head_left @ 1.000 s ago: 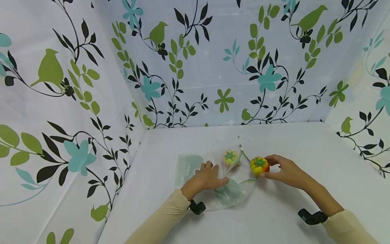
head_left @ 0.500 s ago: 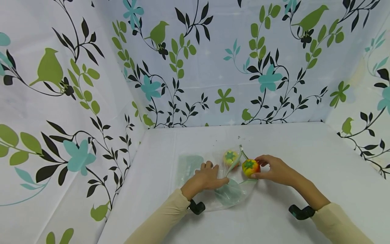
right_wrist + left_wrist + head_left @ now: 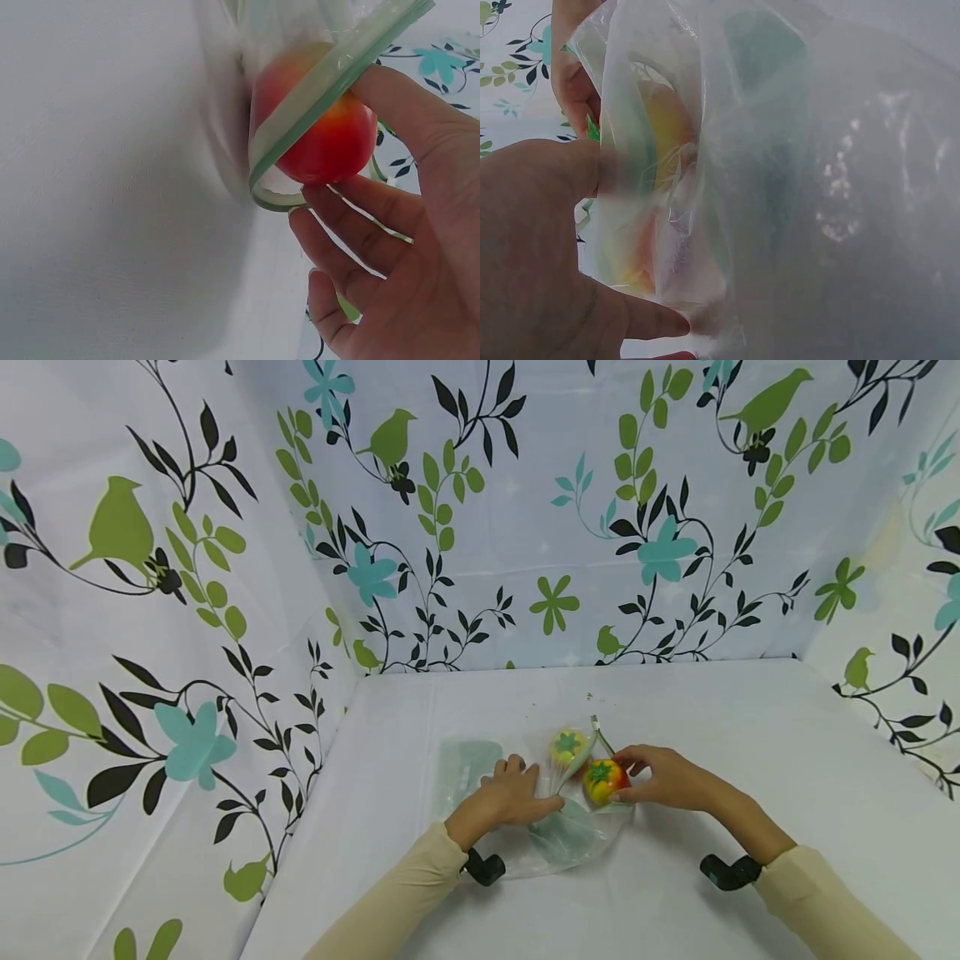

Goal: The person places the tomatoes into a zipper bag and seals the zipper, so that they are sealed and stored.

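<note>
A red-yellow fruit with a green leafy top (image 3: 604, 782) is pinched between thumb and fingers of the right hand (image 3: 660, 779), at the mouth of a clear plastic bag (image 3: 573, 847). In the right wrist view the bag's green-edged rim (image 3: 319, 109) crosses the fruit (image 3: 334, 142), partly inside. A second, similar fruit (image 3: 567, 747) lies inside the bag, beside the first. The left hand (image 3: 510, 795) rests on the bag with fingers spread; in the left wrist view its thumb and fingers touch the film (image 3: 817, 225).
The bag lies on a white table (image 3: 712, 718). Behind and beside it hang white cloths printed with birds, leaves and flowers (image 3: 553, 606). A black wrist device (image 3: 486, 868) sits at the left wrist, another (image 3: 729, 872) at the right.
The right hand has moved left with the fruit, from the right of the bag's mouth into it. The left hand has stayed in place.
</note>
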`<state>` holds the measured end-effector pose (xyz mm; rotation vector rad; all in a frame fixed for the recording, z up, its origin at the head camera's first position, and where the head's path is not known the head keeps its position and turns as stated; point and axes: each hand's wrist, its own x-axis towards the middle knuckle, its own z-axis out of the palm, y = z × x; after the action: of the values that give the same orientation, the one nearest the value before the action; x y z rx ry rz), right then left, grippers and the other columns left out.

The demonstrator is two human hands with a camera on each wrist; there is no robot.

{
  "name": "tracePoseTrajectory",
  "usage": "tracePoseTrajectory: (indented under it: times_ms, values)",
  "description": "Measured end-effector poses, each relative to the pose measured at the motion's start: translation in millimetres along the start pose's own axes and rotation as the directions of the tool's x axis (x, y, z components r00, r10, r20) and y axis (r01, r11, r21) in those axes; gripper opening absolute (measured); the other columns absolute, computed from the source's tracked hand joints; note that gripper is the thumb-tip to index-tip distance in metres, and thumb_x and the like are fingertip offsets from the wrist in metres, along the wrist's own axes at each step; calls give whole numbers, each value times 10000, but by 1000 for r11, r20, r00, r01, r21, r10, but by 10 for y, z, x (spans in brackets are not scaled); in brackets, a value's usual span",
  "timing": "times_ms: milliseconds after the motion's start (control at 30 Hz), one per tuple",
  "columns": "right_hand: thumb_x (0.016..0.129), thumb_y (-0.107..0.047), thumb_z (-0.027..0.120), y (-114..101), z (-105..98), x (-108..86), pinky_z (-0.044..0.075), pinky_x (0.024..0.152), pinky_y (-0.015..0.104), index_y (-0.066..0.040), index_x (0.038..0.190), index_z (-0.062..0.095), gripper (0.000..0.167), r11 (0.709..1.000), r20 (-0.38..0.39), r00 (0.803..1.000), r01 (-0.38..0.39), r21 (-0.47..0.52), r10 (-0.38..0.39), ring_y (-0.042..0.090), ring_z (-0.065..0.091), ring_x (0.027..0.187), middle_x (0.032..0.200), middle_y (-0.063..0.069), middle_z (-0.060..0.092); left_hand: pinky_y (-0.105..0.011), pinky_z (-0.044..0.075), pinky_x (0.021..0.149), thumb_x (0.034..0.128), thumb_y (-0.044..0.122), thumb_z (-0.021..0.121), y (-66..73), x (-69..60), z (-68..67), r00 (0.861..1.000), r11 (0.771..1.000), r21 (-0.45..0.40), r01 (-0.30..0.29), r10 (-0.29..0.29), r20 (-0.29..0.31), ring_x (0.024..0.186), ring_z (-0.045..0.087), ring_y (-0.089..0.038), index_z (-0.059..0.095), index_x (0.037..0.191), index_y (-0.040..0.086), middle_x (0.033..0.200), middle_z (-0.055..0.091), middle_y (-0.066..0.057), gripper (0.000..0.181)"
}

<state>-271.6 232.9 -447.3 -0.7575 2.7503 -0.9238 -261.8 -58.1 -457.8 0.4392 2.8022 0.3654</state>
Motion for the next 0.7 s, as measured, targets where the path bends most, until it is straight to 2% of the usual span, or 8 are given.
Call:
tracePoseTrajectory:
  times_ms: [167,333,500,700]
  values:
    - [909,-338,834,17,13,26,600,902,391,-24,1385,639,603,999,53,998,24,21,-25,274,646,1118,1304,121,692,-650,383,1096,943,713,482,-7,14,3,1000,1000,5,-1,1,8,1403,391,-334,447,1608,138,1573,402,-132,880]
    - [920,-288,827,-5,46,60,601,914,396,-30,1413,626,592,996,86,994,61,57,-66,276,640,1116,1329,134,679,-656,378,1102,940,716,486,-12,28,-3,1000,1000,0,-5,5,9,1412,385,-332,439,1614,139,1582,398,-128,889]
    - [925,-230,801,-29,94,89,600,901,354,-52,1429,615,566,995,128,989,67,67,-75,285,642,1134,1360,139,666,-667,371,1110,944,715,486,-21,25,-6,1000,1000,-15,-13,14,13,1425,378,-340,428,1622,137,1591,397,-135,893]
    - [912,-220,798,-50,133,111,607,888,374,-35,1441,600,594,993,130,987,89,72,-98,304,658,1127,1362,163,667,-674,363,1122,931,739,471,-27,26,-11,1000,1000,-18,-8,8,24,1448,366,-342,415,1630,144,1606,387,-131,919]
